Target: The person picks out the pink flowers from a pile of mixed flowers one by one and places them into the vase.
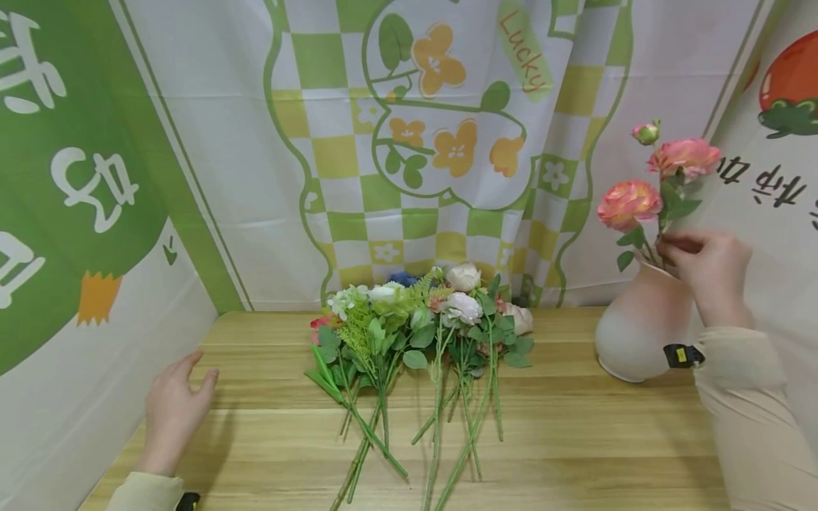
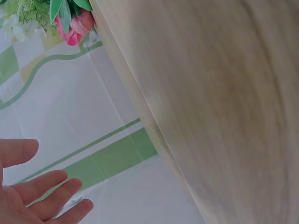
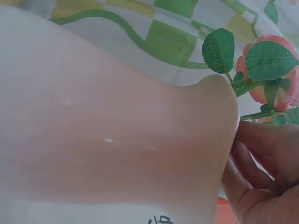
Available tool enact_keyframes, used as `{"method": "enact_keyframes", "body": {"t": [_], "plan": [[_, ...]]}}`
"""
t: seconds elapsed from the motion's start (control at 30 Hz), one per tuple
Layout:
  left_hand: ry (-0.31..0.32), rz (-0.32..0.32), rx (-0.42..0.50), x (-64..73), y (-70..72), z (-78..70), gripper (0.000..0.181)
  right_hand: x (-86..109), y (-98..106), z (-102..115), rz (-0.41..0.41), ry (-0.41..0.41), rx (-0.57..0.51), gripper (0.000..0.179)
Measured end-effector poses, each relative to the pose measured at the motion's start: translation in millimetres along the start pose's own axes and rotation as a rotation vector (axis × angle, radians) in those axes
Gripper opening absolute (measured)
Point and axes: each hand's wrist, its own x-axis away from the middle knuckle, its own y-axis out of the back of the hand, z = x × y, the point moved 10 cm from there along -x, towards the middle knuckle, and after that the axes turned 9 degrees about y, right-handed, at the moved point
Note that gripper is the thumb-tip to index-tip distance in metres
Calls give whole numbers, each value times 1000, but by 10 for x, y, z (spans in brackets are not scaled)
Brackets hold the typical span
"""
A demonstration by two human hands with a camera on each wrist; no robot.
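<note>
At the mouth of a pink-and-white vase (image 1: 642, 326), my right hand (image 1: 712, 270) pinches the stem of a pink artificial flower (image 1: 629, 204). Its stem goes down into the vase; a second pink bloom (image 1: 685, 157) and a small bud (image 1: 646, 133) rise above. In the right wrist view, thumb and fingers of that hand (image 3: 266, 163) meet right beside the vase rim (image 3: 235, 105), and green leaves (image 3: 271, 60) stand over it. My left hand (image 1: 175, 408) hovers at the table's left side, fingers spread and holding nothing.
A bunch of artificial flowers (image 1: 409, 319) in white, pink, blue and green lies mid-table, stems (image 1: 434, 426) toward me. The wooden table (image 1: 549, 426) meets a checkered curtain (image 1: 447, 234) at the back. Printed cloth hangs on both sides.
</note>
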Motion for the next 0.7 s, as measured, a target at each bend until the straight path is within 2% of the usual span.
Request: {"method": "enact_keyframes", "body": {"t": [0.17,0.33,0.7], "plan": [[0,5,0,4,10,-17,47,24,-18,-25,4,2,28,31],[6,24,-6,2,-7,-12,48,16,-19,-21,-10,42,46,31],[-15,16,-9,9,-27,-14,47,31,-63,-33,51,38,82,34]]}}
